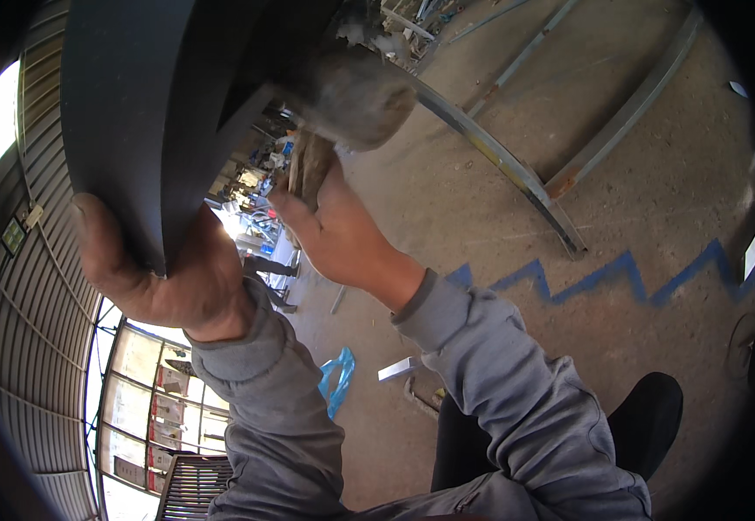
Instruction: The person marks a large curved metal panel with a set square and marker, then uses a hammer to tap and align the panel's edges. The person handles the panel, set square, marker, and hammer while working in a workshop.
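Note:
A large dark grey panel (121, 104) with a folded edge rises at the upper left. Its lower corner rests in my left hand (169, 282), with the thumb on one face and the fingers behind. My right hand (351, 230) is closed on a dirty brown rag (310, 165), beside the panel's right side. The rag's far part is smeared by motion, so whether it touches the panel cannot be told. Some of my right fingers are hidden behind it.
Long metal bars (503, 156) lie on the floor at the upper right, above a blue zigzag line (599, 276). A blue plastic bag (336, 382), a white block (397, 369) and a slatted metal piece (195, 488) are lower down. A person's legs (271, 273) show beyond my hands.

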